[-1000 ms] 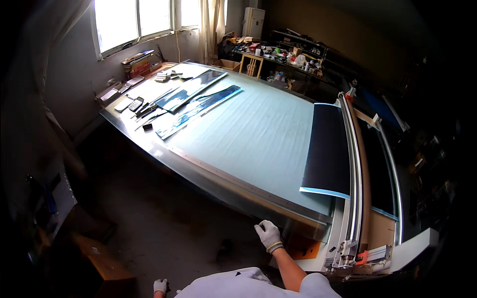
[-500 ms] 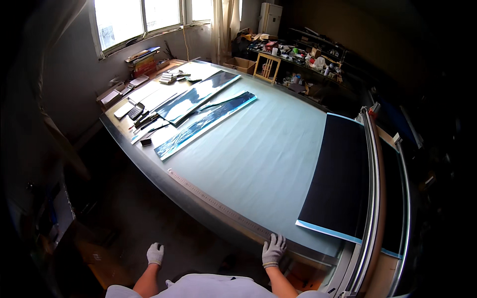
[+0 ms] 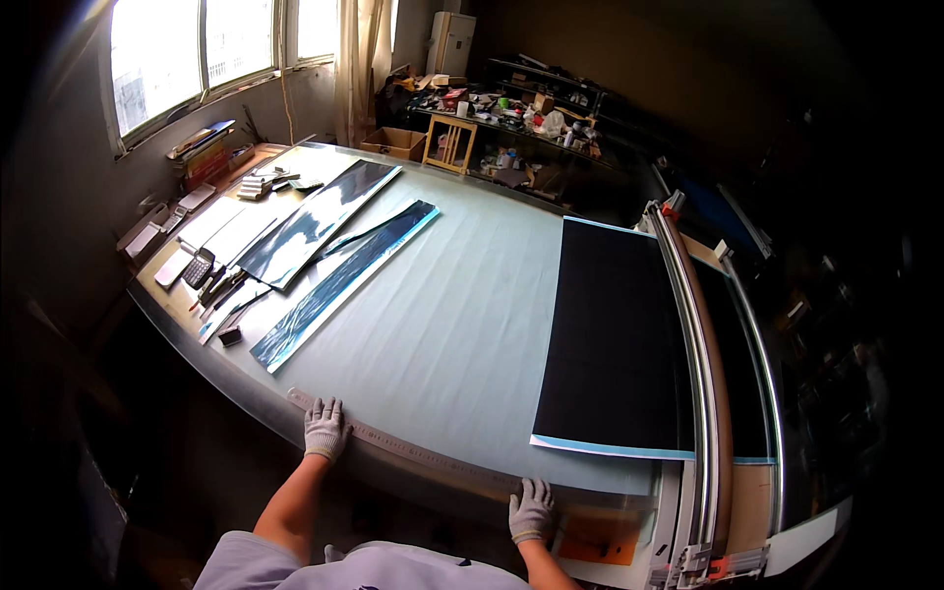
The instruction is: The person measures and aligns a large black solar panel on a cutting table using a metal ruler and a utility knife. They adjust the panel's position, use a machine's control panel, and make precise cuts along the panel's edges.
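Note:
A long metal ruler point(image 3: 418, 453) lies along the near edge of the table, on the pale blue-green tabletop point(image 3: 462, 324). My left hand point(image 3: 325, 431), in a light knitted glove, rests near the ruler's left end with its fingers stretched out. At the ruler's right end is my right hand point(image 3: 531, 510), gloved the same way, its fingers reaching over the table edge and apart. To the right, a wide black sheet point(image 3: 615, 334) with light blue borders runs under a long metal rail point(image 3: 683, 344). Neither hand touches that sheet.
Two glossy dark strips, one long point(image 3: 344, 285) and one wider point(image 3: 324, 221), lie at the left. Beyond them are a calculator point(image 3: 199, 266), pens and a small dark block point(image 3: 230, 336). A wooden chair point(image 3: 450, 145) and a cluttered bench stand behind the table.
My left hand has risen from beside the table onto the ruler's left part. My right hand remains by the ruler's right end. The whole view has shifted, moving the table leftward in the picture.

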Tool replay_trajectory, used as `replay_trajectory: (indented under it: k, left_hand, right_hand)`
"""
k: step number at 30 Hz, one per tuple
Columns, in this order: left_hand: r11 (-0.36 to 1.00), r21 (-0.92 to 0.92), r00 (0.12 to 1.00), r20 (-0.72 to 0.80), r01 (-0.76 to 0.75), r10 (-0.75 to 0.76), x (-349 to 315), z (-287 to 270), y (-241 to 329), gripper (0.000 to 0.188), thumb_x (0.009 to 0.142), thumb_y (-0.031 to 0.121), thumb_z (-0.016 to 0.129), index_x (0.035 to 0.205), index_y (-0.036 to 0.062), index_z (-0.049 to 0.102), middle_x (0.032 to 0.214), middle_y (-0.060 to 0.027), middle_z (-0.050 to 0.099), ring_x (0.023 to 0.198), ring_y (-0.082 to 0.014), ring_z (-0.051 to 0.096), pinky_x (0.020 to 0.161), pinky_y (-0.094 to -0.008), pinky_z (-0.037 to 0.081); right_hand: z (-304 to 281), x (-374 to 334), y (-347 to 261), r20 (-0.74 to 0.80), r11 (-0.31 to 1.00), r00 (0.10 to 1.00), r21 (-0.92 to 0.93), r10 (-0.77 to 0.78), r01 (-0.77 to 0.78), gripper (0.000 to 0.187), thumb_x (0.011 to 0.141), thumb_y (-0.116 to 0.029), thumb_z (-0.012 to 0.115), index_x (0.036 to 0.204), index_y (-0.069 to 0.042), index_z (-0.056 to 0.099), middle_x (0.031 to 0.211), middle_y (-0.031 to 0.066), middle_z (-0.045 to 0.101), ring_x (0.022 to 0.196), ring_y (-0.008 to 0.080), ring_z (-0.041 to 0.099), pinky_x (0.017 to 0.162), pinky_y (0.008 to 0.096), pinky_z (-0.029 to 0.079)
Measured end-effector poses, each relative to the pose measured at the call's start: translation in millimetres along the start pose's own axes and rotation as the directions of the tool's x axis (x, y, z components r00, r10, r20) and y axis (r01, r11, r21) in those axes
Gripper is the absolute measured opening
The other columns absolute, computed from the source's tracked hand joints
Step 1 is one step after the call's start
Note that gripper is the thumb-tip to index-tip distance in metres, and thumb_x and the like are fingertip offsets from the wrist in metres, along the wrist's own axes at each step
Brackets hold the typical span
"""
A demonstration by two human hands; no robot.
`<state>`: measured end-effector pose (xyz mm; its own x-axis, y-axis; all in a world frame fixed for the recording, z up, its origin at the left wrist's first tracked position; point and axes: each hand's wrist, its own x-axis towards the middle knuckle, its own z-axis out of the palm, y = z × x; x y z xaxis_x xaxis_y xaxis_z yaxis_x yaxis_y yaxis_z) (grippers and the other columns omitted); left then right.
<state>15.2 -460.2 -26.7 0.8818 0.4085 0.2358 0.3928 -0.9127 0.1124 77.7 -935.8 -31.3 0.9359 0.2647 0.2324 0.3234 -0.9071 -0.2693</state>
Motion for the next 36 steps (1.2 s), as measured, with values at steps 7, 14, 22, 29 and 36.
replay_trajectory:
  k: [7, 14, 22, 29, 36]
  left_hand:
    - [0.935, -0.118, 0.925, 0.148, -0.334, 0.349, -39.9, -44.2, -34.7, 0.08, 0.081, 0.05, 0.07, 0.145, 0.0091, 0.045, 0.144, -0.0207, 0.047, 0.139, -0.0398, 0.037, 0.118, -0.0547, 0.022]
    - [0.861, -0.071, 0.864, -0.025, -0.503, 0.503, -53.5, -51.6, -101.2, 0.039, 0.078, 0.018, 0.062, 0.116, 0.0113, 0.064, 0.097, -0.0105, 0.054, 0.093, -0.0316, 0.056, 0.087, -0.0469, 0.045]
    - [0.877, -0.253, 0.913, -0.145, -0.408, 0.383, -0.1, -55.6, -93.6, 0.017, 0.07, 0.012, 0.066, 0.084, 0.0084, 0.057, 0.086, -0.0146, 0.061, 0.09, -0.0376, 0.058, 0.085, -0.0506, 0.044]
    - [0.909, -0.211, 0.931, -0.15, -0.359, 0.332, 4.8, -13.3, -98.9, 0.022, 0.068, 0.013, 0.067, 0.086, 0.0087, 0.057, 0.089, -0.0155, 0.058, 0.095, -0.0383, 0.056, 0.092, -0.0522, 0.041]
    - [0.931, -0.193, 0.948, -0.137, -0.309, 0.286, 10.2, -18.8, -79.5, 0.014, 0.069, 0.009, 0.061, 0.082, 0.0065, 0.058, 0.088, -0.0168, 0.058, 0.098, -0.0394, 0.055, 0.095, -0.0523, 0.041]
  right_hand:
    - [9.1, -22.5, -36.0, 0.042, 0.987, 0.987, -0.042, 0.158, -0.156, 0.074, 0.076, -0.054, 0.077, 0.13, -0.01, 0.053, 0.134, 0.0159, 0.045, 0.133, 0.038, 0.038, 0.109, 0.0562, 0.032]
    - [-0.3, -34.0, -89.4, 0.063, 0.98, 0.98, -0.079, 0.187, -0.182, 0.076, 0.075, -0.05, 0.079, 0.134, -0.01, 0.051, 0.14, 0.0181, 0.044, 0.136, 0.0404, 0.035, 0.112, 0.0565, 0.029]
    - [-4.5, -0.9, -103.3, 0.064, 0.98, 0.993, -0.178, 0.1, -0.088, 0.062, 0.075, -0.039, 0.077, 0.126, -0.009, 0.057, 0.131, 0.014, 0.052, 0.129, 0.0377, 0.042, 0.112, 0.0571, 0.028]
    - [0.9, 15.4, -97.6, 0.195, 0.991, 0.975, -0.1, 0.103, -0.085, 0.052, 0.07, -0.035, 0.079, 0.115, -0.014, 0.062, 0.113, 0.012, 0.059, 0.116, 0.0337, 0.052, 0.105, 0.0498, 0.037]
    - [20.0, -13.7, -107.1, -0.11, 0.992, 0.989, -0.059, 0.101, -0.108, 0.059, 0.066, -0.029, 0.08, 0.118, -0.01, 0.058, 0.12, 0.0131, 0.056, 0.12, 0.0352, 0.05, 0.109, 0.0522, 0.034]
